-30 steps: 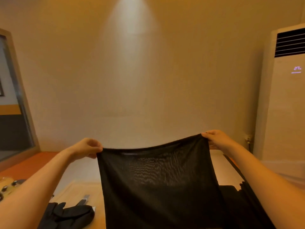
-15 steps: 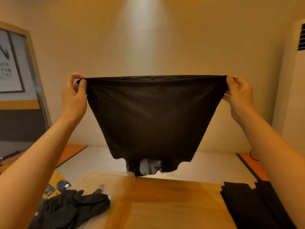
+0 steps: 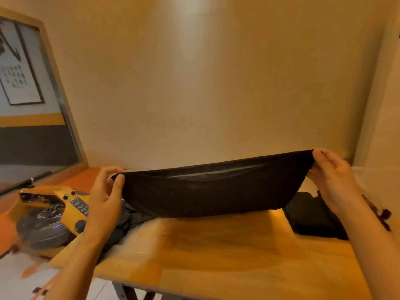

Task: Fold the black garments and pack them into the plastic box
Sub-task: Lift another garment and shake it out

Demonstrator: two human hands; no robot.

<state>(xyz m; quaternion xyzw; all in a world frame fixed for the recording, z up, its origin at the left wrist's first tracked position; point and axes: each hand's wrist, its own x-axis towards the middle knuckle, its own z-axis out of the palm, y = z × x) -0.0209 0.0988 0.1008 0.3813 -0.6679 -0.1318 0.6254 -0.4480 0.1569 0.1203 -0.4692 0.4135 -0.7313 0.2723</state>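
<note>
- Above the far half of the wooden tabletop (image 3: 238,256), a thin black garment (image 3: 207,191) is held stretched between both hands. Its top edge sags mid-span, and contact between its lower edge and the wood cannot be confirmed.
- Its left corner is pinched by the left hand (image 3: 106,191), thumb against curled fingers. Its right corner is pinched the same way by the right hand (image 3: 333,180). Nothing else is held.
- A folded black stack (image 3: 309,215) is seen at the right of the table, partly hidden by the held garment. A crumpled black garment (image 3: 125,221) is seen at the left, beside the left forearm.
- No plastic box can be identified. A yellow object with a clear cover (image 3: 54,213) at the far left is too blurred to be named.
- Step judged: the garment is being laid flat for folding, and packing is not yet started.
- Risk: only the corners are gripped, so slippery fabric could be pulled out of one pinch and the lay-down skewed.
- Risk: with the middle sagging, fabric could be bunched under itself on landing and creases locked into the fold.
- Risk: if it is set down too far left or right, the crumpled garment or the folded stack could be overlapped and dragged out of shape.
</note>
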